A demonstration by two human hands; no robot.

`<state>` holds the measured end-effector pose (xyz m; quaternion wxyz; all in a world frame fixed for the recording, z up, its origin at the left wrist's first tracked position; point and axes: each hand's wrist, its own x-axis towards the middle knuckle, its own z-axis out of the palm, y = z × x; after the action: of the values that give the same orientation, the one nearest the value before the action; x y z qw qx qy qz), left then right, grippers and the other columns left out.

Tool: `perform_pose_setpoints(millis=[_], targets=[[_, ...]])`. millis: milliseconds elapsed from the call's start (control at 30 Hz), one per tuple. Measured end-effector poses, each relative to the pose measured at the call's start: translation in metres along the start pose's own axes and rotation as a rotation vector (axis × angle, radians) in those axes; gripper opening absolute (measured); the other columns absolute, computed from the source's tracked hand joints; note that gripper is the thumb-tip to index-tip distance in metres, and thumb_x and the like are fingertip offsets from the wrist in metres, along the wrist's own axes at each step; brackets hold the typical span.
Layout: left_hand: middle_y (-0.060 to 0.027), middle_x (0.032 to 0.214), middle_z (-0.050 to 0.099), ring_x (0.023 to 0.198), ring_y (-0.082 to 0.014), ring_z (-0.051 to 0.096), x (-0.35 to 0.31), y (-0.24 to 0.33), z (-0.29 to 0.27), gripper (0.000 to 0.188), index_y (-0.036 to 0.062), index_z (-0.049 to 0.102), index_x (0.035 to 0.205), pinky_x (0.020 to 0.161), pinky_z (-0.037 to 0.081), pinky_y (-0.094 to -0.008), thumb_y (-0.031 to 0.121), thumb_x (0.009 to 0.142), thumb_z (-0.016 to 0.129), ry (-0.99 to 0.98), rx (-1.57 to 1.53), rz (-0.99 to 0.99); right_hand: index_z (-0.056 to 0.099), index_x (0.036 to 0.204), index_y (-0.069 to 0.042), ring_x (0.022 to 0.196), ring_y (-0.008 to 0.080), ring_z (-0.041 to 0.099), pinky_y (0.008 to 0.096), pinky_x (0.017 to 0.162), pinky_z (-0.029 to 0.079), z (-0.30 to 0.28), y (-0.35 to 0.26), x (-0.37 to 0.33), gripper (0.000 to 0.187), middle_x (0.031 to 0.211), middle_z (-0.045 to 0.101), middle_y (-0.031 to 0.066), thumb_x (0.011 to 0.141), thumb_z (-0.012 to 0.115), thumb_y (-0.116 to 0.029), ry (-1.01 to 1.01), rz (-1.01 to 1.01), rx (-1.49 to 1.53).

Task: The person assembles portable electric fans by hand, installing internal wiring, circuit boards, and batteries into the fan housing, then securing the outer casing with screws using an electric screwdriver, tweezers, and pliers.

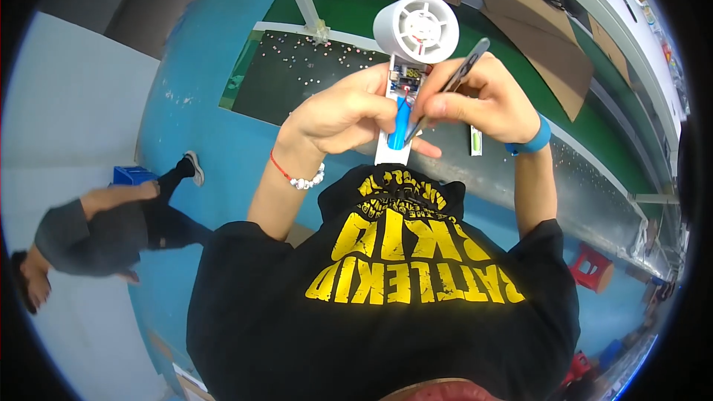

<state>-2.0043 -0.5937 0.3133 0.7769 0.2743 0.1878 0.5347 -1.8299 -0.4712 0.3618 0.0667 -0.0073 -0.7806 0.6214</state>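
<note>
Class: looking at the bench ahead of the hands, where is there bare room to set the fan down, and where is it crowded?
Bare: grey bench strip right of the right hand. Crowded: dark mat beyond the left hand, dotted with small parts; cardboard covers the green top behind the fan.

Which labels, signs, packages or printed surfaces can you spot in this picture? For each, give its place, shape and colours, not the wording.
Shirt print: on the black T-shirt, lower middle; bold yellow block letters.
Small label: on the grey bench under the right hand; narrow white strip with a green mark.
Cardboard sheets: upper right, flat, brown, unprinted.
No screens show.
</note>
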Motion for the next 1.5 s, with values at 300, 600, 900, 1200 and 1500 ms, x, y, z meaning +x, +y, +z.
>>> perform_pose_setpoints(millis=[300, 600, 900, 1200, 1500], targets=[[-0.0204, 0.131, 0.048, 0.124, -0.0444, 0.045, 0.009, -0.003, -0.005, 0.070, -0.0033, 0.035, 0.135, 0.097, 0.044, -0.0612, -0.012, 0.065, 0.044, 0.067, -0.129, 0.082, 0.063, 0.097, 0.005, 0.092, 0.0232, 0.065, 0.0315, 0.080, 0.053, 0.016, 0.024, -0.028, 0.015, 0.098, 0.067, 0.0169, 0.091, 0.060, -0.008, 0.695, -0.280, 0.062], [-0.0238, 0.133, 0.045, 0.123, -0.0364, 0.049, 0.012, -0.008, 0.004, 0.076, -0.0036, 0.031, 0.139, 0.094, 0.050, -0.0462, -0.006, 0.065, 0.052, 0.120, 0.107, 0.216, 0.062, 0.096, 0.005, 0.086, 0.0245, 0.065, 0.0343, 0.075, 0.055, 0.053, 0.038, -0.028, 0.023, 0.097, 0.065, 0.0200, 0.093, 0.060, -0.018, 0.876, -0.304, -0.133], [-0.0181, 0.127, 0.050, 0.112, -0.0316, 0.057, 0.019, -0.014, 0.017, 0.044, -0.0018, 0.041, 0.130, 0.081, 0.054, -0.0381, 0.009, 0.090, 0.055, 0.172, 0.068, 0.176, 0.066, 0.097, 0.004, 0.091, 0.0243, 0.065, 0.0313, 0.082, 0.051, 0.046, 0.024, -0.029, 0.013, 0.096, 0.068, 0.0171, 0.087, 0.064, -0.004, 1.071, -0.384, 0.021], [-0.0148, 0.115, 0.058, 0.101, -0.0227, 0.063, 0.019, -0.023, 0.021, 0.040, -0.0007, 0.039, 0.131, 0.079, 0.054, -0.0319, 0.014, 0.096, 0.052, 0.176, 0.202, 0.167, 0.069, 0.095, 0.000, 0.083, 0.0235, 0.069, 0.0282, 0.070, 0.055, 0.038, 0.008, -0.023, 0.020, 0.095, 0.069, 0.0140, 0.076, 0.073, -0.001, 0.935, -0.417, -0.670], [-0.0148, 0.111, 0.059, 0.096, -0.0213, 0.064, 0.022, -0.021, 0.027, 0.042, -0.0012, 0.036, 0.132, 0.077, 0.054, -0.0317, 0.016, 0.097, 0.051, 0.098, 0.209, 0.125, 0.070, 0.090, 0.000, 0.080, 0.0235, 0.069, 0.0285, 0.069, 0.055, 0.030, 0.006, -0.029, 0.015, 0.092, 0.070, 0.0118, 0.075, 0.072, -0.002, 0.878, -0.376, -0.662]])
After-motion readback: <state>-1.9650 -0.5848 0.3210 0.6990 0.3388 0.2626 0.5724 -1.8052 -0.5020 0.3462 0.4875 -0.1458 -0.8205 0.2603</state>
